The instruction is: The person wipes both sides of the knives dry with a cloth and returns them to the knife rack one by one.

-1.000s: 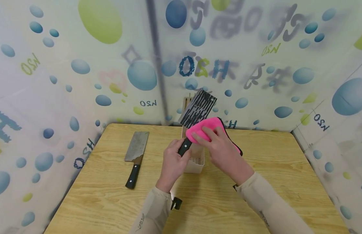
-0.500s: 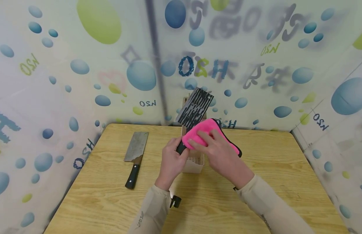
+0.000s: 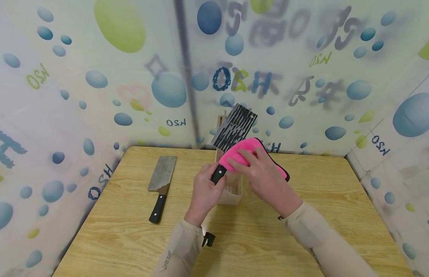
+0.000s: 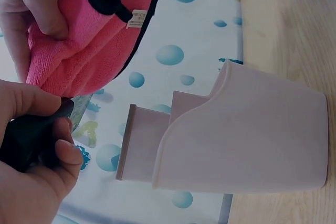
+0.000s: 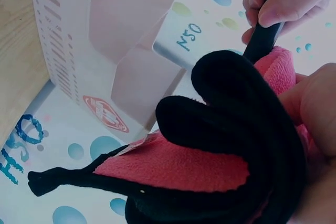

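My left hand (image 3: 205, 192) grips the black riveted handle (image 3: 218, 174) of a cleaver raised above the table. Its dark blade (image 3: 235, 127), streaked with grey, tilts up and to the right. In my right hand (image 3: 268, 182) is a pink cloth (image 3: 247, 147) with black edging, folded around the cleaver where handle meets blade. The left wrist view shows the cloth (image 4: 86, 59) bunched in the right fingers, just above the left thumb; most of the blade is hidden there. On the table to the left lies a second cleaver (image 3: 162, 173), with a plain grey blade and black handle.
A pale plastic knife holder (image 3: 230, 198) with a perforated front stands on the wooden table (image 3: 304, 231), behind and below the hands. Its tall side wall (image 4: 252, 129) fills much of the left wrist view. A patterned wall (image 3: 287, 77) rises behind the table.
The cloth slides down over the handle by half a second ago, then back up toward the blade, baring the handle's rivet again. Cleaver and right hand shift slightly with it; the second cleaver stays put.
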`<state>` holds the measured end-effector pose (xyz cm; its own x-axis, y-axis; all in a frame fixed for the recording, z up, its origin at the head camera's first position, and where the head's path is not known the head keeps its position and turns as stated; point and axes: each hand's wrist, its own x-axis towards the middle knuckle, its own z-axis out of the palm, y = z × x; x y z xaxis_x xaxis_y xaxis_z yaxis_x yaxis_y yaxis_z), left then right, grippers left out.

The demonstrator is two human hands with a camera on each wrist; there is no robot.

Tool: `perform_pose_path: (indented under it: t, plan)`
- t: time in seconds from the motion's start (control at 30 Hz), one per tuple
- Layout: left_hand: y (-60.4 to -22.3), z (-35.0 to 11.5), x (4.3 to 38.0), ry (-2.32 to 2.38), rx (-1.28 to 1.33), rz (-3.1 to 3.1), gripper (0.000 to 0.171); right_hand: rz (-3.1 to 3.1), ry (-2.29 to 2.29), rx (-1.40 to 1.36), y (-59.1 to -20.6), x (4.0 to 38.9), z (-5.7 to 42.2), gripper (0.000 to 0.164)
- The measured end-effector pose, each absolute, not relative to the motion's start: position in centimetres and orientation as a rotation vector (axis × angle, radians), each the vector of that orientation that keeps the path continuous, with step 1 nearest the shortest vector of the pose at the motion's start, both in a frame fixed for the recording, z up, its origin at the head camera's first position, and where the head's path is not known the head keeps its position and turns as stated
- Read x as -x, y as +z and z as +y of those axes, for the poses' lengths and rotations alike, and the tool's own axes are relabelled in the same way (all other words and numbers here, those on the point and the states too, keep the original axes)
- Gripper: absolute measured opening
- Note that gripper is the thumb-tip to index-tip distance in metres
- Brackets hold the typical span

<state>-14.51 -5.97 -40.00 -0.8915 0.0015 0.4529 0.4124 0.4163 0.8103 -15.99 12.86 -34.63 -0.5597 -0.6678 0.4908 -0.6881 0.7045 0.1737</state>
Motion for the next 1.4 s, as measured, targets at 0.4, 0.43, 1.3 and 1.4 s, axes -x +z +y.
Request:
perform_pose_path:
  t: [0.4, 0.43, 1.3, 1.4]
  plan:
    - [-40.2, -5.9, 14.2, -1.459, 0.370, -2.311, 0.025, -2.397, 0.069, -0.980, -34.4, 17.3, 13.3, 0.055]
    - [-40.2, -5.9, 14.1, -1.451, 0.372, -2.311, 0.025, -2.397, 0.068, -0.972, -34.4, 17.4, 13.3, 0.055]
    - [-40.4, -5.7, 13.6, -1.430, 0.401, -2.313, 0.024, -2.417, -0.047, -0.864, -33.5, 21.0, 15.4, 0.051]
    - [-40.5, -5.7, 13.6, -1.427, 0.411, -2.309, 0.024, -2.427, -0.071, -0.851, -33.3, 21.4, 15.7, 0.050]
